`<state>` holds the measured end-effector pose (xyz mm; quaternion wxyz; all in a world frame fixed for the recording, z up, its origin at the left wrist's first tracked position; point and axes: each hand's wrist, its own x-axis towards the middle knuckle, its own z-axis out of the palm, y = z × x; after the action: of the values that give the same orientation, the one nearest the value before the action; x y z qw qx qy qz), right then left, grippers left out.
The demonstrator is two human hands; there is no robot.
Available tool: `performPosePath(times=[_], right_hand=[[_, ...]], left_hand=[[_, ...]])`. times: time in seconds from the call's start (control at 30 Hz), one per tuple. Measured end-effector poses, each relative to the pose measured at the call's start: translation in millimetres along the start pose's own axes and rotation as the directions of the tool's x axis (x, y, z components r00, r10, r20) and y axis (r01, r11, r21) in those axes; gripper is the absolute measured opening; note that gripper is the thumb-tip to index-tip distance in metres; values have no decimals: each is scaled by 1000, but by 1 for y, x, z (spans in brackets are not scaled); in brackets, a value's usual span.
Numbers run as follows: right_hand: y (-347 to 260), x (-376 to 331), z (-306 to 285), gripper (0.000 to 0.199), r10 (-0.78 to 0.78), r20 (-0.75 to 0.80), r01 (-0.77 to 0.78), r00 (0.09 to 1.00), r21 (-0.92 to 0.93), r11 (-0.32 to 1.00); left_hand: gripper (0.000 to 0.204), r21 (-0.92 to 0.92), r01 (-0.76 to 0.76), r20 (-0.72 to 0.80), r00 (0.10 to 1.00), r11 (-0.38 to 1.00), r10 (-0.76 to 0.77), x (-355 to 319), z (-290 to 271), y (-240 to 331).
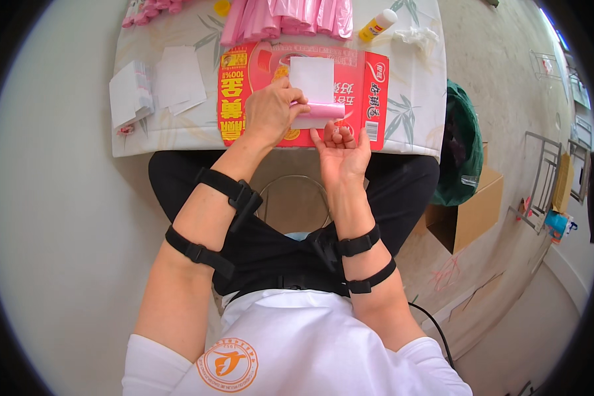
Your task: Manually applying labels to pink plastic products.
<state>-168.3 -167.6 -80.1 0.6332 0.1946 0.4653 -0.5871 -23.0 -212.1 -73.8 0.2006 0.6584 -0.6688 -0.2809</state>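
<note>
Landmark: red printed cardboard (361, 82). Pink roll (327, 110) lies crosswise on it, right of its centre and toward its near edge, on top of a white paper sheet (312, 76); paper shows on both sides of the roll.

Left hand (268, 113): comes in over the cardboard's near edge, back up. Thumb-to-index gap narrow, tips on the roll's left end. Can't tell if they pinch it or just press; underside hidden.

Right hand (344, 155): at the cardboard's near edge, palm up, middle fingers half curled, thumb and little finger spread wide. Nothing visible in the palm. Fingertips just short of the roll's right end; contact unclear.

Around the cardboard: pile of pink rolls (287, 20) off its far edge, glue stick (376, 26) past its far right corner, loose white sheets (179, 78) to its left.
</note>
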Motion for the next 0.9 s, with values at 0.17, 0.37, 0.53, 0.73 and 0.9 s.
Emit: performPosePath(times=[0.17, 0.37, 0.53, 0.73, 0.9], right_hand=[[4, 2, -3, 45, 13, -36, -13, 999, 10, 1000], [5, 0, -2, 45, -29, 47, 30, 998, -19, 999], [3, 3, 6, 45, -75, 125, 81, 989, -43, 996], [0, 4, 12, 44, -88, 146, 100, 985, -75, 992], [-9, 1, 17, 40, -71, 209, 91, 975, -87, 992]], left_hand=[[16, 3, -5, -2, 1000, 1000, 5, 0, 0, 0], [15, 39, -12, -50, 999, 999, 14, -6, 3, 2], [16, 56, -42, -98, 994, 998, 47, -9, 3, 2], [25, 76, -183, -61, 980, 980, 188, -15, -2, -2], [24, 51, -181, -105, 977, 982, 185, -11, 4, -6]])
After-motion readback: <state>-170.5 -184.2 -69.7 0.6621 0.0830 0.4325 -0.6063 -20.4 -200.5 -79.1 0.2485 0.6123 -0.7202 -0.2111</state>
